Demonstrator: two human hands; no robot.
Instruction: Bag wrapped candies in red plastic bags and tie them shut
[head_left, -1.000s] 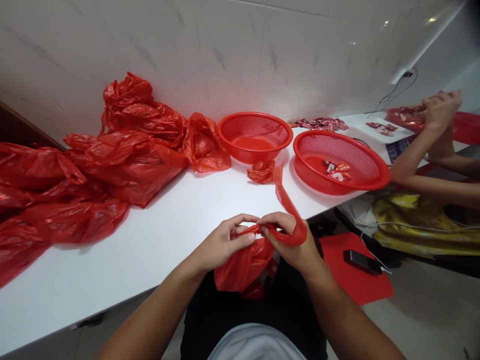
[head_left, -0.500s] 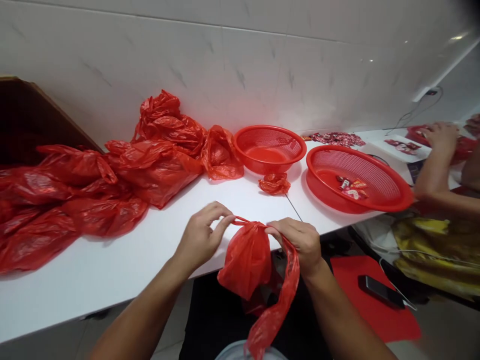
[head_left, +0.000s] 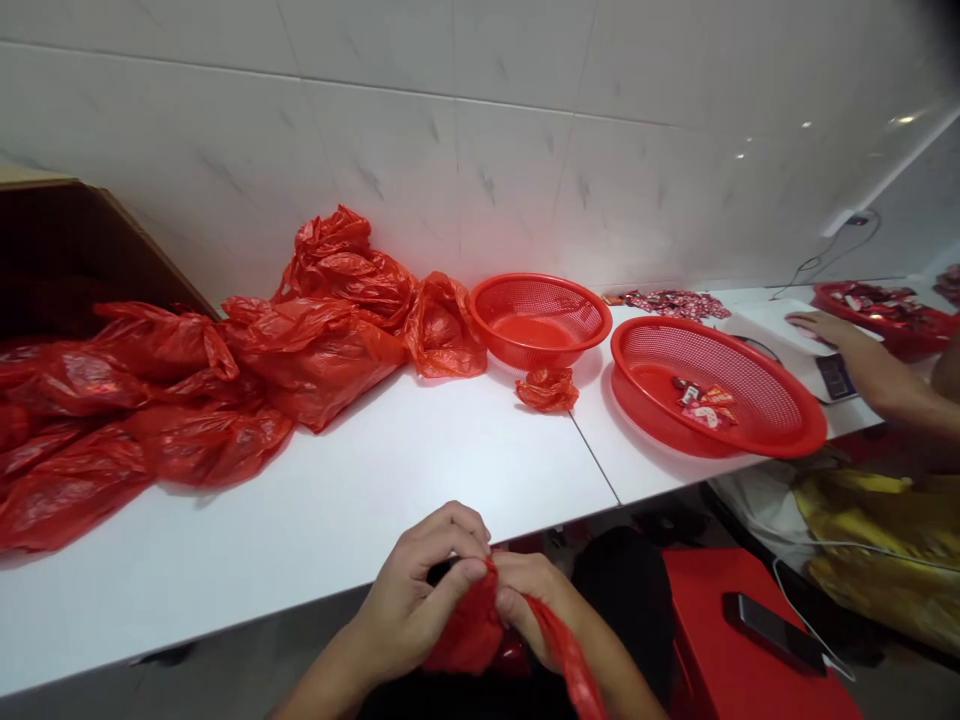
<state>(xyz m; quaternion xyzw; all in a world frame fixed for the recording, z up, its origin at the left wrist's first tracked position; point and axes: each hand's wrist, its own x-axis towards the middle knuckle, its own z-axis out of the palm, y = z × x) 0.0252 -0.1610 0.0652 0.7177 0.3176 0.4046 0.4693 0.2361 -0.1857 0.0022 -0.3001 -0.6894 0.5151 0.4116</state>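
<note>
Both my hands are at the table's front edge, close together over my lap. Between them is a red plastic bag (head_left: 466, 632), gathered at its neck. My left hand (head_left: 424, 580) pinches the twisted neck between thumb and fingers. Around the same gathered plastic, my right hand (head_left: 551, 600) is closed, with a long loose strip of the bag trailing down over it. The lower part of the bag is partly hidden by my hands. A small crumpled red bag (head_left: 547, 390) lies on the white table (head_left: 420, 450) beyond them.
Several filled red bags (head_left: 307, 350) are heaped at left by a cardboard box (head_left: 112, 230). Two red baskets (head_left: 540, 340) stand behind, the right one (head_left: 780, 400) holding a few wrapped sweets (head_left: 709, 405). A co-worker's hand (head_left: 832, 330) rests over a scale (head_left: 832, 375). A phone (head_left: 776, 630) lies on a red stool (head_left: 712, 600).
My hands have come together and moved down toward my lap with the bag. The co-worker's hand has moved left from the red tray to the scale.
</note>
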